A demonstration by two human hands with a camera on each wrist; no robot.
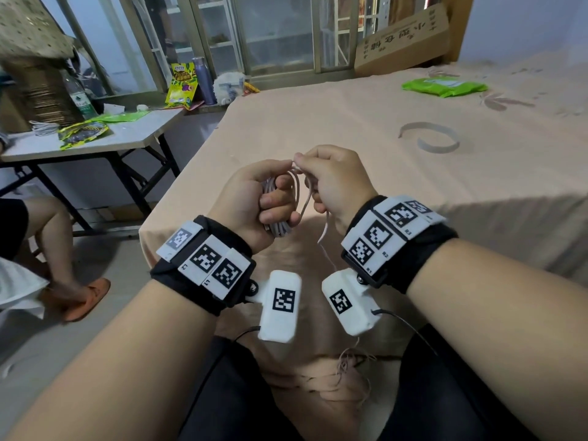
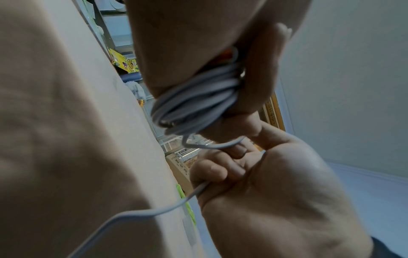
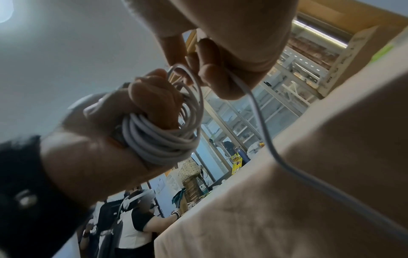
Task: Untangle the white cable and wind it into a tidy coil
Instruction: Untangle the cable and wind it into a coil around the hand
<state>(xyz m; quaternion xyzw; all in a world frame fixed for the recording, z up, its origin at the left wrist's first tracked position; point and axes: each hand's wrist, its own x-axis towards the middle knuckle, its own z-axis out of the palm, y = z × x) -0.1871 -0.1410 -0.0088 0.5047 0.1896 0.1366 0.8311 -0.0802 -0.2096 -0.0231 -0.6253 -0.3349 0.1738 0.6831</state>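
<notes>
My left hand (image 1: 251,198) grips a bundle of wound white cable (image 1: 280,229) just above the near edge of the bed. Several turns of this coil (image 2: 198,97) show in the left wrist view, wrapped through the fist. My right hand (image 1: 337,183) is right beside it, thumb and forefinger pinching a strand at the top of the coil. A loose loop (image 3: 192,97) runs between the two hands. The free tail (image 1: 324,233) hangs from the right hand (image 2: 264,192) down toward my lap, and its far end is out of sight. The tail (image 3: 264,131) also crosses the right wrist view.
The bed's peach sheet (image 1: 350,122) carries a green packet (image 1: 444,85) and a white strip ring (image 1: 439,141) farther back. A folding table (image 1: 133,135) with snack bags stands at the left. A seated person's leg (image 1: 47,224) is at the left. A cardboard box (image 1: 404,43) leans at the back.
</notes>
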